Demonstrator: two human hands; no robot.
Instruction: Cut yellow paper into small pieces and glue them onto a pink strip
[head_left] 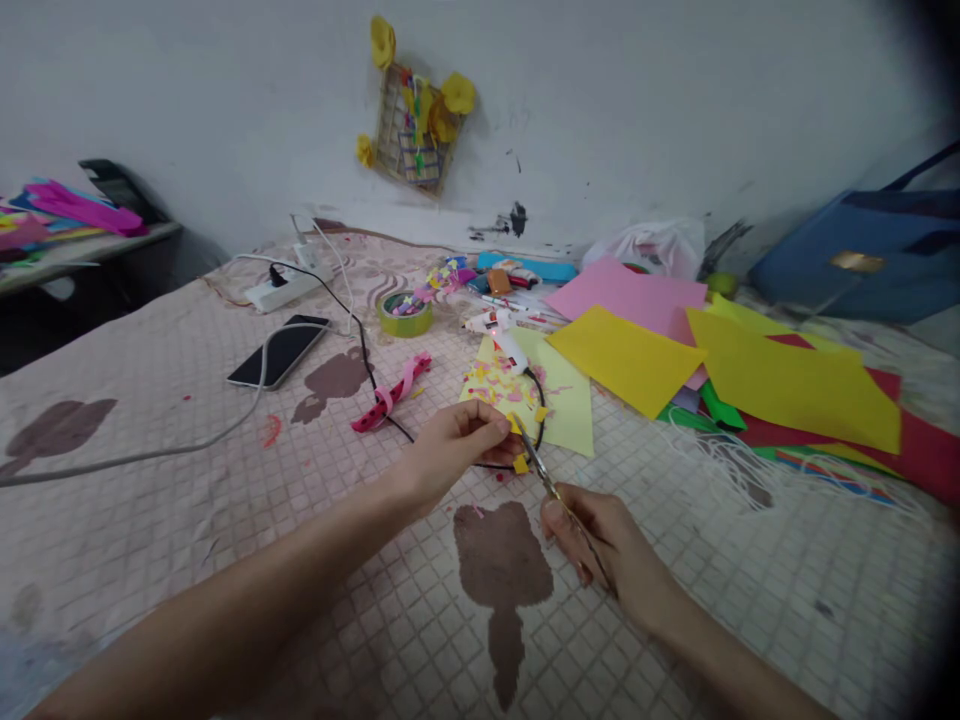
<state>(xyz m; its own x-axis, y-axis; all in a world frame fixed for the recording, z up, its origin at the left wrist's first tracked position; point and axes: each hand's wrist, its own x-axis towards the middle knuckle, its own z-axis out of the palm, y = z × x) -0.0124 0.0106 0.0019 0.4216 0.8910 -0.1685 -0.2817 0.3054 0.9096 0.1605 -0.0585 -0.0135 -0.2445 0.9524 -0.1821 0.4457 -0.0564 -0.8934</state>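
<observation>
My left hand pinches a small yellow piece between thumb and fingers. In my right hand is a pair of scissors, its blades pointing up and left to the yellow piece. Two more small yellow squares lie near the blades. Behind my hands a pale yellow sheet carries many tiny pink and yellow scraps. A white glue gun rests on that sheet's back edge, its black cord curving down beside the scissors.
Left of my hands are a pink wrapped stick, a phone, a green tape roll and a power strip with cables. Yellow sheets, other coloured sheets and white string lie right. A blue bag stands back right.
</observation>
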